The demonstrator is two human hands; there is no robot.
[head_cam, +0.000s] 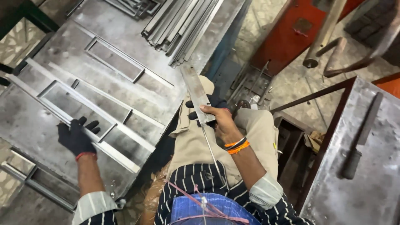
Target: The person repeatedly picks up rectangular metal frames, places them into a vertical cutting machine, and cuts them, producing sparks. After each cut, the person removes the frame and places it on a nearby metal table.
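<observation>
Steel bench below — my gloved left hand grips a welded strip frame; my right hand clasps a flat bar.

Stacked metal strips crowd the table's far edge — bare steel table lies open beside the ladder frame.

The bundle of flat steel strips runs out past the top edge, so its length cannot be told. The welded frame is covered where the gloved left hand lies across its rail. The right hand hides the near end of the flat steel bar. The file on the right bench has a handle too dark to make out.
</observation>
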